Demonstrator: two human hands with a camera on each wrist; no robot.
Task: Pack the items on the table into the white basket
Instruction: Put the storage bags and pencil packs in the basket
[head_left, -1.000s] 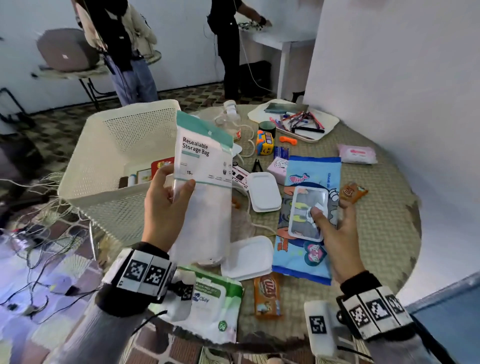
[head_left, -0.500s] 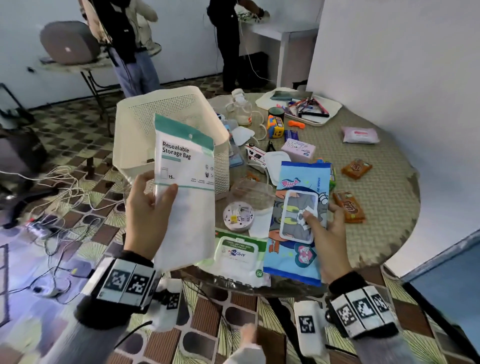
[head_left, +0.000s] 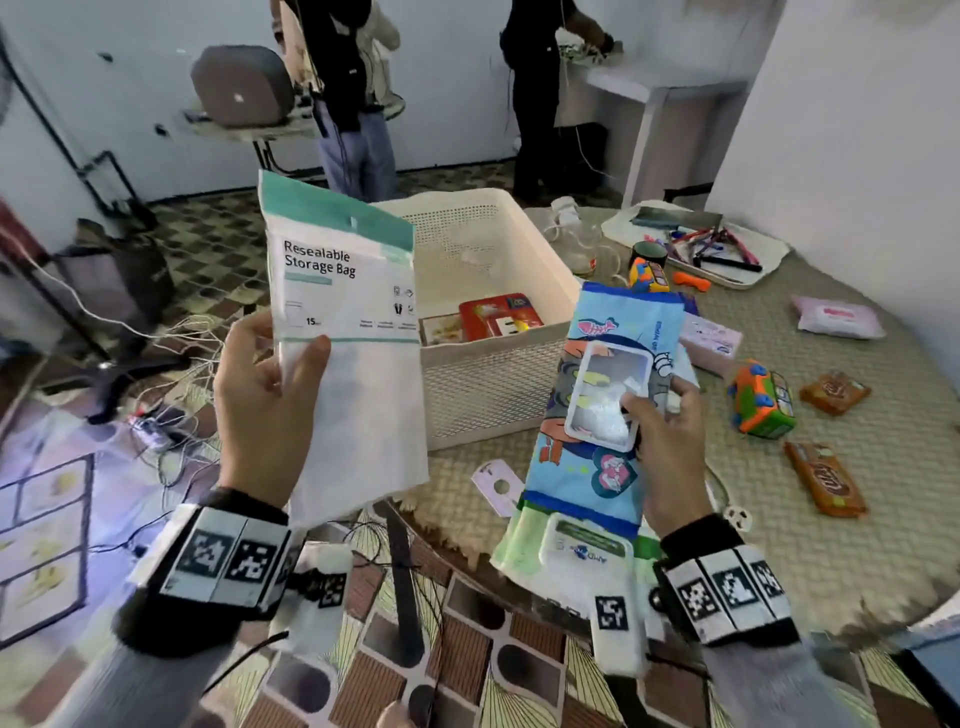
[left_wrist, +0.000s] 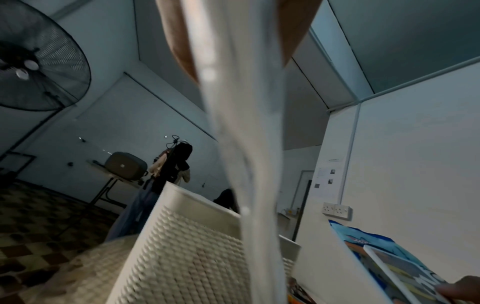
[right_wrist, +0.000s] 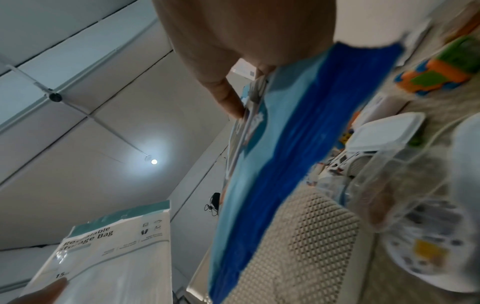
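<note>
2 hands up, 2 packs in the air. The left hand (head_left: 262, 410) sits left of centre in the head view, thumb across the front of the storage-bag pack (head_left: 353, 358), fingers behind it, pinching it upright. The pack is white with a teal top band and the words "Resealable Storage Bag". The right hand (head_left: 670, 447) is at centre right, thumb pressed on the clear lid of the blue wipes pack (head_left: 602, 395), fingers wrapped behind; the pack tilts up over the table (head_left: 857, 545). It carries cartoon prints, and its lower end overlaps a green wipes pack (head_left: 576, 551) at the table edge.

1 white basket (head_left: 488, 384) stands between the 2 held packs, at upper centre, perforated walls, with a red box (head_left: 498, 317) inside. To the right lie 2 orange snack bars (head_left: 826, 483), 1 orange-green toy (head_left: 761, 400), 1 pink pack (head_left: 836, 317) and 1 tray (head_left: 696, 249) of pens at upper right. 2 people stand in the background at the top.
</note>
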